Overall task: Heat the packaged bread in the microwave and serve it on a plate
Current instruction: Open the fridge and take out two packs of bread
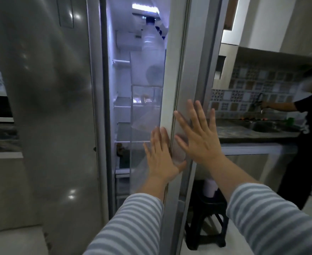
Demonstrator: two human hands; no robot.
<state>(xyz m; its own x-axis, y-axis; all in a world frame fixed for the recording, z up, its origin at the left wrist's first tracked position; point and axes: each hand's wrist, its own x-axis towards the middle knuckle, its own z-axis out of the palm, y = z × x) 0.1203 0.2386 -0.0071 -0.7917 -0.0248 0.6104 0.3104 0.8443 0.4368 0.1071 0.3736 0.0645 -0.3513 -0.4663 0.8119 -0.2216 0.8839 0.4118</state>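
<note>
- Fridge door [171,74] stands ajar, seen edge-on; lit fridge interior [122,80] shows through the gap to its left.
- Left hand [160,155]: fingers straight and together, palm flat against the door's inner edge, beside a clear door bin [146,107].
- Right hand [197,133]: fingers spread wide, palm pressed flat on the door's outer face. Neither hand holds anything.
- Both sleeves striped grey and white.
- Packaged bread: cannot tell where it is; shelves inside are blurred, with unclear shapes.
- Large water bottle [149,39] with blue cap sits in the upper door rack.
- Right background: another person in dark clothing [306,144] reaches toward a faucet [260,98] above the sink [265,127] in the bench [243,133].
- Dark stool [206,218] stands on the floor behind the door.
</note>
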